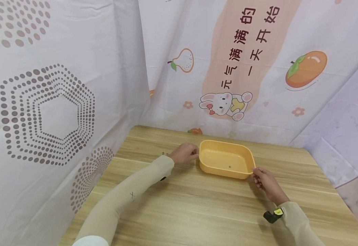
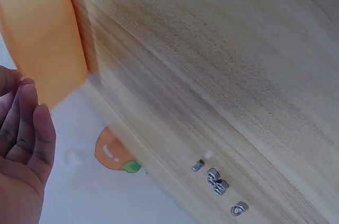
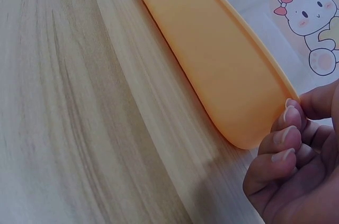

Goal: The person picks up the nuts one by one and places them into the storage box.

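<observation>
A shallow orange plastic tray (image 1: 227, 174) with rounded corners stands toward the back of the wooden table. My left hand (image 1: 185, 153) pinches its left rim between thumb and fingertips, and the left wrist view shows this hand (image 2: 24, 139) at the tray wall (image 2: 45, 28). At the near right corner, my right hand (image 1: 266, 182) grips the rim with thumb and index finger; its other fingers curl below, seen in the right wrist view beside the tray side (image 3: 212, 60). One small nut (image 1: 229, 167) lies inside the tray. Several metal hex nuts (image 2: 213, 175) lie on the table behind my left hand.
The wood-grain table (image 1: 197, 212) extends in front of the tray and to both sides. A printed curtain (image 1: 179, 99) hangs along its back edge, another curtain (image 1: 59, 119) along the left. A black device with a yellow label (image 1: 273, 216) is strapped at my right wrist.
</observation>
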`<act>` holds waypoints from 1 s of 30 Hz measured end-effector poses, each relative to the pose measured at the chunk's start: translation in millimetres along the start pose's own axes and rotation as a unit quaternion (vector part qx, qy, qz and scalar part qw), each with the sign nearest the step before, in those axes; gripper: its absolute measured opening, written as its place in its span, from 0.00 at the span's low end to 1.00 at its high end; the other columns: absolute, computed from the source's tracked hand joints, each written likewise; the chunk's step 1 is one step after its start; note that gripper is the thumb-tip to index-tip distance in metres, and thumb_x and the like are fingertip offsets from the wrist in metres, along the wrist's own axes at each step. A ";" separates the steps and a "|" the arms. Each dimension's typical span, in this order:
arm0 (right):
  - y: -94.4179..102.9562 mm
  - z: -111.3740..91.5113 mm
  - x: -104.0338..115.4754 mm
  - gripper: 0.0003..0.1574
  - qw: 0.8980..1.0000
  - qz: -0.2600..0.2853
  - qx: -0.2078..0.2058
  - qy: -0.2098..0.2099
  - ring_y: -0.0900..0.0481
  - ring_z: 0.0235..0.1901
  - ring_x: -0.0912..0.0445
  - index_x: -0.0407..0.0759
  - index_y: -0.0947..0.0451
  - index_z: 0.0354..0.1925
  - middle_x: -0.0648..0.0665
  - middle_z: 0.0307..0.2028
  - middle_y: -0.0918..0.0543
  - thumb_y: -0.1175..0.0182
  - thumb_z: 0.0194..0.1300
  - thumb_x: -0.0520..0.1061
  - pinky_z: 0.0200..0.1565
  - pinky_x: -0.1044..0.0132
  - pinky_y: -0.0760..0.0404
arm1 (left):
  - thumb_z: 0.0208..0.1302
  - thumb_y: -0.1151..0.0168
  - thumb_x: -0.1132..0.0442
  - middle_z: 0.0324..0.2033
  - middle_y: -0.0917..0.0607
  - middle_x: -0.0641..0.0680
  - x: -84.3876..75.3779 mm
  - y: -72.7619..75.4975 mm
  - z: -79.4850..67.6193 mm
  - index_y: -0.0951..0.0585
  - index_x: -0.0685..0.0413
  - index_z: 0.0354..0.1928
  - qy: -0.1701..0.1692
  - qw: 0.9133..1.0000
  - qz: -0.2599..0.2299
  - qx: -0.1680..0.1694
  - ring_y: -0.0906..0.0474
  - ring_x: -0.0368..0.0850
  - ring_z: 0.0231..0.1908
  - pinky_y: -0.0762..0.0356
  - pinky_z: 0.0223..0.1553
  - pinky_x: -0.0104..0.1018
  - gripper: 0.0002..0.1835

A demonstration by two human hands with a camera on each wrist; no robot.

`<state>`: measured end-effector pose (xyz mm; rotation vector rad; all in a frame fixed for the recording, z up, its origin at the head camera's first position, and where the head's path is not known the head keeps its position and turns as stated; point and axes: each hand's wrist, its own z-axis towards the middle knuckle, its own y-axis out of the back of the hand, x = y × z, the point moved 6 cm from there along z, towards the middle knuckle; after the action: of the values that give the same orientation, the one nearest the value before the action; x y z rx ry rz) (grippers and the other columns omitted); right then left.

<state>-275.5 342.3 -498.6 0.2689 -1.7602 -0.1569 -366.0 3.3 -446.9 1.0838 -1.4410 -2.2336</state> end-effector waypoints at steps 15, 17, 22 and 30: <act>0.9 1.3 -1.2 0.24 1.000 0.006 -0.002 -0.005 0.34 0.22 0.59 0.39 0.27 0.38 0.50 0.25 0.30 0.55 0.83 0.56 0.25 0.67 0.30 | 0.73 0.37 0.63 0.31 0.15 0.44 -7.8 -0.4 1.8 0.15 0.51 0.37 0.003 1.000 -0.004 0.011 0.22 0.34 0.30 0.22 0.35 0.27 0.05; 0.4 1.0 -1.1 0.24 1.000 0.006 -0.002 -0.005 0.34 0.22 0.59 0.39 0.27 0.38 0.50 0.25 0.30 0.54 0.83 0.56 0.25 0.67 0.30 | 0.73 0.37 0.63 0.32 0.14 0.45 -8.0 -0.8 1.8 0.14 0.51 0.37 0.005 1.000 -0.007 0.011 0.21 0.34 0.31 0.22 0.36 0.27 0.05; 0.3 1.4 -1.5 0.24 1.000 0.004 -0.001 -0.008 0.33 0.22 0.59 0.38 0.27 0.39 0.50 0.26 0.30 0.55 0.84 0.56 0.25 0.67 0.30 | 0.72 0.36 0.64 0.32 0.14 0.45 -8.0 -1.3 2.0 0.14 0.51 0.37 0.005 1.000 -0.015 0.011 0.21 0.34 0.31 0.22 0.36 0.28 0.05; 0.2 1.1 -0.7 0.25 1.000 0.003 -0.001 -0.006 0.33 0.22 0.59 0.37 0.28 0.39 0.50 0.25 0.30 0.55 0.83 0.56 0.25 0.67 0.30 | 0.72 0.34 0.63 0.31 0.14 0.44 -7.5 -1.8 3.2 0.14 0.51 0.37 0.011 1.000 -0.014 0.012 0.21 0.34 0.31 0.22 0.36 0.27 0.04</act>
<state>-276.5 342.6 -499.4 0.2625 -1.7731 -0.1565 -362.9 10.5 -444.4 1.1403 -1.4546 -2.2226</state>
